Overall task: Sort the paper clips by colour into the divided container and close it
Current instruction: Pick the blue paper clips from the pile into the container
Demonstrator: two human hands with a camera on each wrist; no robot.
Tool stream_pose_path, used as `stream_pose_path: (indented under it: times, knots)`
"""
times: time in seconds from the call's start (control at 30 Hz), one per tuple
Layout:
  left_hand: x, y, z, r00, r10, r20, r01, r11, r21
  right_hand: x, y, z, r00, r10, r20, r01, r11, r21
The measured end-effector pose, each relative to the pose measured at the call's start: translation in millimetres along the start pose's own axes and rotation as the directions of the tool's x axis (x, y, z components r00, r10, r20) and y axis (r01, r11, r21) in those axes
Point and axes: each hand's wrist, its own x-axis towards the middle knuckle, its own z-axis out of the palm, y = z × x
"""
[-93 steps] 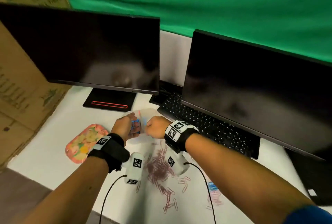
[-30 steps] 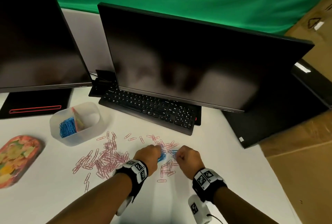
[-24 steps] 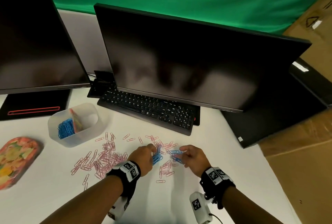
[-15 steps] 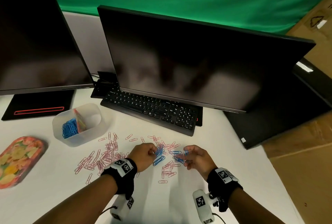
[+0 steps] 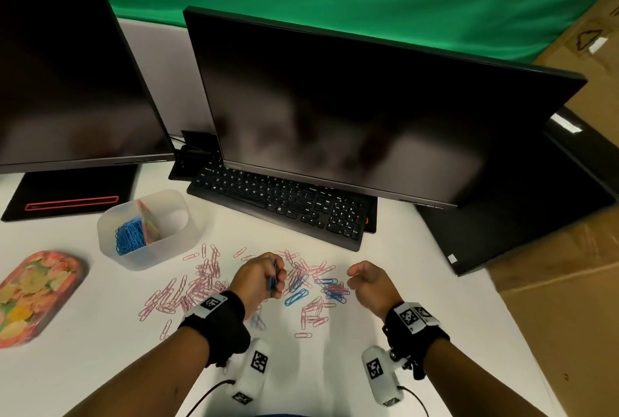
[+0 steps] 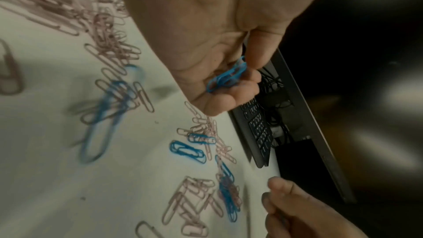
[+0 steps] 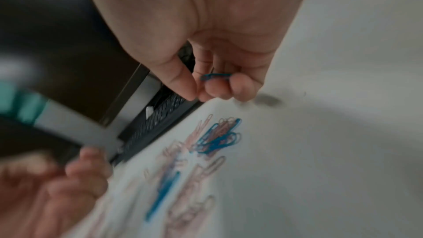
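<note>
Pink paper clips [image 5: 201, 282] lie scattered on the white desk, with a few blue clips [image 5: 296, 296] among them between my hands. My left hand [image 5: 273, 277] hovers over the pile and grips a small bunch of blue clips [image 6: 228, 77] in its curled fingers. My right hand [image 5: 360, 274] is to the right of the pile, and its curled fingers hold one blue clip [image 7: 216, 76]. The translucent divided container [image 5: 177, 215] stands open at the left. Blue clips [image 5: 129, 237] fill its left compartment. Its flowery lid [image 5: 33, 292] lies at the far left.
A black keyboard [image 5: 284, 205] sits just behind the clips under the right monitor [image 5: 351, 108]. A second monitor [image 5: 67, 81] and its base [image 5: 70, 195] stand behind the container. A cardboard box [image 5: 569, 316] borders the desk's right edge.
Both hands have drawn back from the middle of the pile and apart. The left has closed round its blue clips. The right has lifted away to the right.
</note>
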Motion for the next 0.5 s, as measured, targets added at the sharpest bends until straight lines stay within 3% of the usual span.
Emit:
stream_pose_path:
  times: [0.07,0.2,0.37,0.5]
  knots:
    - [-0.1,-1.2,0.1,0.998,-0.057,-0.020,0.057,0.998,-0.030,2.4,1.0,2.3,0.993,-0.118,-0.008,0.110,0.947,-0.302]
    - [2.5,0.3,-1.7,0.990,-0.068,-0.125,0.088,0.984,0.157,6.0,-11.5,9.7,0.976,-0.205,0.072,0.210,0.808,-0.550]
    - [6.3,0.3,-6.2,0.987,-0.003,-0.159,0.072,0.901,0.427,14.7,-25.3,26.2,0.943,-0.231,0.241,0.333,0.613,-0.716]
    - [-3.0,4.2,-21.5,0.986,0.022,-0.166,0.057,0.887,0.459,18.4,-31.1,35.1,0.938,-0.182,0.294,0.346,0.512,-0.786]
